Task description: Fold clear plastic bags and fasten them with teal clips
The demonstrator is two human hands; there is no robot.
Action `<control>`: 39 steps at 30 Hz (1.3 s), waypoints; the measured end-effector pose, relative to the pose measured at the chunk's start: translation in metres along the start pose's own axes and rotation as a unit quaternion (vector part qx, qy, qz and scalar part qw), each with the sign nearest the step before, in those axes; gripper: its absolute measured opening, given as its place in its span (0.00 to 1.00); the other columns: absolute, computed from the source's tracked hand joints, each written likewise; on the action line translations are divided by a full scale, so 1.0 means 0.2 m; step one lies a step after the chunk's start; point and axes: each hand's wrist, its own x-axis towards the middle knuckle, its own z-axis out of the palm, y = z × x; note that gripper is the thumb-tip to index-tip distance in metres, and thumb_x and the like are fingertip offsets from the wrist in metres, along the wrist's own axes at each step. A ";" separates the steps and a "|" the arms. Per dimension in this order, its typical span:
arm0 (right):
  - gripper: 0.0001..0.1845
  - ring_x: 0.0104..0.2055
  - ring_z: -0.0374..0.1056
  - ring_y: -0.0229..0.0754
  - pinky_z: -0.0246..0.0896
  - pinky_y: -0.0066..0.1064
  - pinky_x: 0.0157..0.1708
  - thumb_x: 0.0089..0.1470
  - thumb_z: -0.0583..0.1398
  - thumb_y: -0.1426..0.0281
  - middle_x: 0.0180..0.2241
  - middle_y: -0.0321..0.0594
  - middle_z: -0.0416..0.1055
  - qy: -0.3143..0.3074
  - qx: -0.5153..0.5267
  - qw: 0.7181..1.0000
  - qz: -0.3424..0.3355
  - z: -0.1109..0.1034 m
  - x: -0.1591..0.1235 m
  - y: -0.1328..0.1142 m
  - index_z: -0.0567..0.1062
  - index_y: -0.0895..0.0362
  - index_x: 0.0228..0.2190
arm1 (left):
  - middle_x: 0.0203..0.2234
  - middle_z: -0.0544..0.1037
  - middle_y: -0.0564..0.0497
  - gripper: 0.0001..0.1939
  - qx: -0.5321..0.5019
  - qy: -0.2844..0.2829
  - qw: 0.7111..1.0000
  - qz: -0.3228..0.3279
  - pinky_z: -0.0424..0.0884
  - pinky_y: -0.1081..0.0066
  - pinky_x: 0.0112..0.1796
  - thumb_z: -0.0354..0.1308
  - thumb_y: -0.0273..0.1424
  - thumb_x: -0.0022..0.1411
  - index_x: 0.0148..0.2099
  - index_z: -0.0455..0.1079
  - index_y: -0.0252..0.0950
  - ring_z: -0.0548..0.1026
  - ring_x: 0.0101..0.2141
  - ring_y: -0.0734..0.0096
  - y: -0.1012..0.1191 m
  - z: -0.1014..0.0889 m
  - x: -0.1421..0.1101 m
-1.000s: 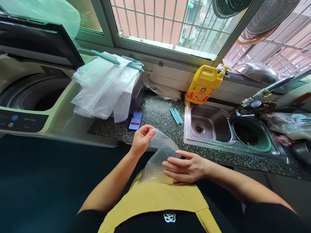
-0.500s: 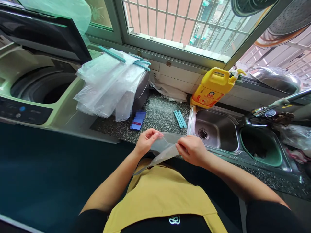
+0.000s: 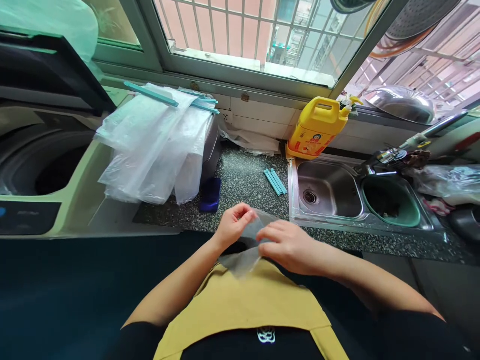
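A clear plastic bag [image 3: 243,260] hangs between my two hands, just in front of the counter edge and over the yellow apron [image 3: 247,305]. My left hand [image 3: 234,225] pinches its upper edge between thumb and fingers. On the other side my right hand [image 3: 287,245] is closed on the bag, its fingers bent towards the left hand. Several teal sealing clips [image 3: 275,181] lie side by side on the speckled counter [image 3: 243,175] beyond my hands. A dark blue phone [image 3: 210,195] rests to their left, its screen dark.
Plastic bags [image 3: 150,145] with teal clips are heaped at the left, beside an open washing machine [image 3: 75,195]. A yellow detergent jug [image 3: 315,127] stands behind the steel sink [image 3: 294,200]. Right of it sits a green basin [image 3: 410,212] below the faucet [image 3: 388,156].
The right hand's fingers have shifted left along the bag, closer to the left hand, and the bag has folded inward. The phone's screen has gone dark. The view has turned slightly right.
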 end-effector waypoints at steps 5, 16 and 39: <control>0.10 0.46 0.62 0.46 0.57 0.40 0.47 0.56 0.55 0.75 0.45 0.48 0.70 0.099 -0.040 0.977 0.182 0.21 0.08 -0.01 0.73 0.57 0.25 | 0.31 0.77 0.45 0.14 0.065 -0.081 0.992 0.073 0.69 0.67 0.39 0.54 0.39 0.60 0.28 0.69 0.35 0.74 0.35 0.66 -0.13 -0.15 0.04; 0.11 0.32 0.62 0.42 0.53 0.34 0.37 0.57 0.54 0.72 0.25 0.42 0.71 0.063 0.003 0.943 0.326 0.47 0.19 0.11 0.71 0.57 0.25 | 0.50 0.71 0.36 0.11 0.265 0.063 0.962 -0.031 0.49 0.44 0.57 0.57 0.36 0.56 0.38 0.70 0.35 0.63 0.56 0.46 -0.54 -0.54 0.34; 0.14 0.27 0.61 0.38 0.54 0.32 0.34 0.53 0.54 0.72 0.21 0.39 0.70 0.113 0.040 0.961 0.250 0.16 0.01 0.24 0.66 0.56 0.18 | 0.25 0.77 0.49 0.17 -0.007 0.055 0.997 0.051 0.69 0.72 0.34 0.57 0.44 0.58 0.30 0.74 0.34 0.73 0.29 0.70 -0.03 0.03 0.05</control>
